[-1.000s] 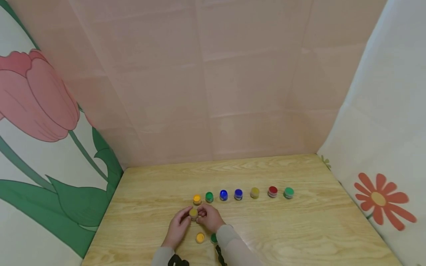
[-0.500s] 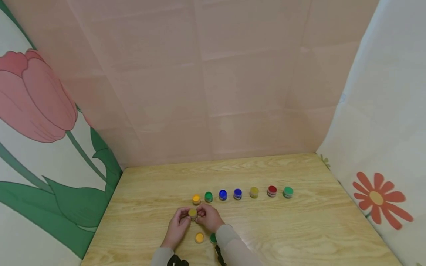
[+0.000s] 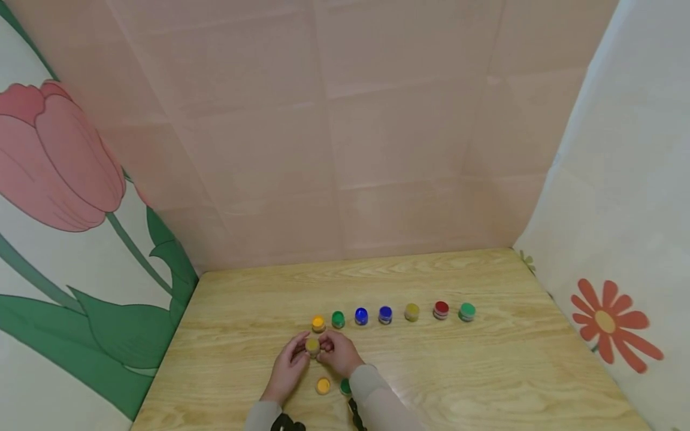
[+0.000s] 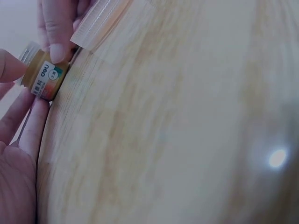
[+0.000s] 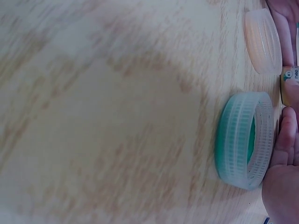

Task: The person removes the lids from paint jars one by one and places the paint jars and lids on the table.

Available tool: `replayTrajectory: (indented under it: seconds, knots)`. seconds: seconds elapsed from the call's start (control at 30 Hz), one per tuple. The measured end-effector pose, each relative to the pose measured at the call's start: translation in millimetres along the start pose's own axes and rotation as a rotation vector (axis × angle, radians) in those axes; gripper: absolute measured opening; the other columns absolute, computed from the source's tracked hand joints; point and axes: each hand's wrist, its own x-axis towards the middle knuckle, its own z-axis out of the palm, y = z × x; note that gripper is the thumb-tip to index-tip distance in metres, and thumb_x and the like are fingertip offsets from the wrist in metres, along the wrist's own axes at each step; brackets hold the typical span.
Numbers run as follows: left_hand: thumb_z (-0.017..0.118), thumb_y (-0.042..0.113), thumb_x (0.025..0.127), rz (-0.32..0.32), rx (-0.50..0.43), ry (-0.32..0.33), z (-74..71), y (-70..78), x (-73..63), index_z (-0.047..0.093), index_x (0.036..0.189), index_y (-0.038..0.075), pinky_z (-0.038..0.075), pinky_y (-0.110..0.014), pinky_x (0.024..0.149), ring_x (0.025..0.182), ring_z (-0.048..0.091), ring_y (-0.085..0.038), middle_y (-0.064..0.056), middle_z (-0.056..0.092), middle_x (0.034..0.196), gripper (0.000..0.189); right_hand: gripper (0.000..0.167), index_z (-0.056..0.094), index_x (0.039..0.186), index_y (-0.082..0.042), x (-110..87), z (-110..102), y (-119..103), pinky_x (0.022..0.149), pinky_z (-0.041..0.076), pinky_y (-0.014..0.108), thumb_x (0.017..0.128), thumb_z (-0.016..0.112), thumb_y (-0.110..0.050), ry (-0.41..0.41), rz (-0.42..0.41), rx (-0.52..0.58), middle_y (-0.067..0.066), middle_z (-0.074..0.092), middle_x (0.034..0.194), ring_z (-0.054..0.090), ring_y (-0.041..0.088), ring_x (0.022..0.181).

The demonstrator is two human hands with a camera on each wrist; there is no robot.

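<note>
A small ochre paint jar point(image 3: 312, 345) is held between both hands close over the wooden table. My left hand point(image 3: 287, 371) grips it from the left, thumb and fingers around its side. From the right, my right hand point(image 3: 339, 355) pinches it. In the left wrist view the ochre paint jar point(image 4: 45, 74) shows a printed label and a clear ridged lid point(image 4: 29, 55), with a right-hand digit pressed on its side. Nearer the body lie an orange lid point(image 3: 323, 386) and a green lid point(image 3: 345, 387), the latter partly behind the right sleeve; the right wrist view shows the green lid's hollow side.
Behind the hands, a row of paint jars runs rightward: orange point(image 3: 318, 324), green point(image 3: 338, 319), two blue, then yellow point(image 3: 412, 312), red point(image 3: 441, 310) and green point(image 3: 466, 312). A pink cloth point(image 3: 334, 149) stands along the table's back edge, with flower-printed cloths at both sides.
</note>
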Motion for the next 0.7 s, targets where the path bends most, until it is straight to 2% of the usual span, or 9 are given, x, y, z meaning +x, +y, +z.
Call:
replayTrajectory:
  seconds: [0.23,0.53,0.7]
  knots:
    - [0.061,0.003,0.100,0.004,-0.021,0.005,1.3,-0.5,0.1,0.055,0.140,0.001,0.047,-0.035,0.107,0.131,0.052,-0.038,-0.022,0.055,0.140,0.041,0.023,0.066,0.108,-0.004,0.4,0.1,-1.3,0.075,0.047,0.027,0.087,0.076,-0.002,0.008,0.001,0.009,-0.001,0.061,0.094,0.054,0.015,0.086]
    - [0.067,0.012,0.098,0.004,-0.012,0.006,1.2,1.2,-0.9,0.055,0.135,0.000,0.049,-0.026,0.102,0.126,0.056,-0.036,-0.021,0.059,0.133,0.040,0.023,0.066,0.108,-0.002,-1.3,0.3,-1.8,0.075,0.048,0.026,0.087,0.077,-0.002,0.015,-0.012,0.017,0.000,0.062,0.094,0.055,0.015,0.086]
    - [0.070,0.014,0.097,0.000,-0.021,0.033,3.5,2.9,-1.9,0.055,0.132,-0.001,0.049,-0.031,0.104,0.125,0.056,-0.037,-0.021,0.059,0.130,0.041,0.022,0.066,0.108,-0.002,-1.6,0.0,-2.4,0.076,0.048,0.027,0.088,0.076,-0.002,0.012,-0.011,0.011,0.000,0.062,0.095,0.056,0.016,0.087]
